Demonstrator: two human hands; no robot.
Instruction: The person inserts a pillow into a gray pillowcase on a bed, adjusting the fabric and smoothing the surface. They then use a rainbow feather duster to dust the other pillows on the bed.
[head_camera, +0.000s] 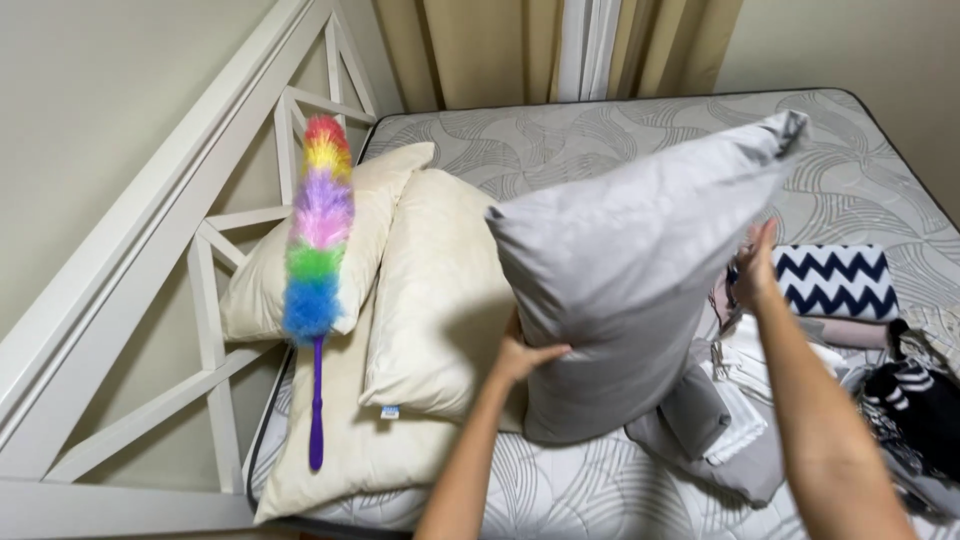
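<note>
A large grey fabric-cased pillow stands tilted above the patterned bare mattress, held between both hands. The left hand presses its lower left edge, fingers curled onto the fabric. The right hand grips the right edge, fingers mostly hidden behind it. Cream uncovered pillows lie just beside, under a rainbow feather duster.

- One view only, from a camera worn on the person's head.
- Looks down and forward over the bed, toward the curtained wall at its far side.
- White headboard frame runs along the left edge; clothes pile cut off at right.
- Close range: both forearms enter from the bottom edge, within arm's reach.
</note>
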